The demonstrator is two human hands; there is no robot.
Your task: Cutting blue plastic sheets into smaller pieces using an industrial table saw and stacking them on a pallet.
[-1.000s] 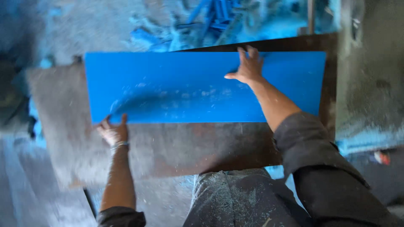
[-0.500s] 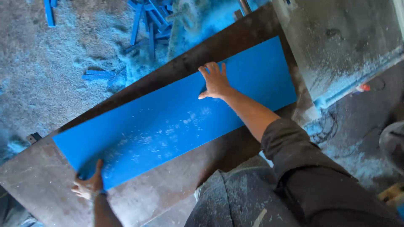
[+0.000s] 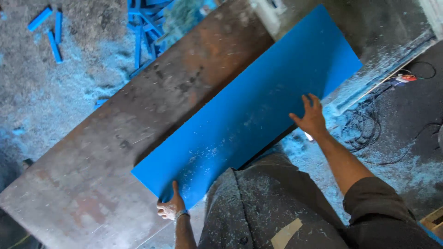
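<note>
Both hands hold a long blue panel (image 3: 249, 106) slanting across a rusty brown work table (image 3: 92, 161).

The left hand (image 3: 170, 207) grips the panel's near corner, thumb on top and fingers curled under its edge. The right hand (image 3: 311, 117) lies open and flat on the panel's near long edge, fingers spread. Blue offcut strips (image 3: 55, 37) lie on the dusty floor beyond, and black cables (image 3: 369, 133) trail on the right.

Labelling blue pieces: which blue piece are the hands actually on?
The big blue sheet on the brown table: left hand grips its near corner, right hand lies on its edge. The small blue strips lie untouched on the floor.
</note>
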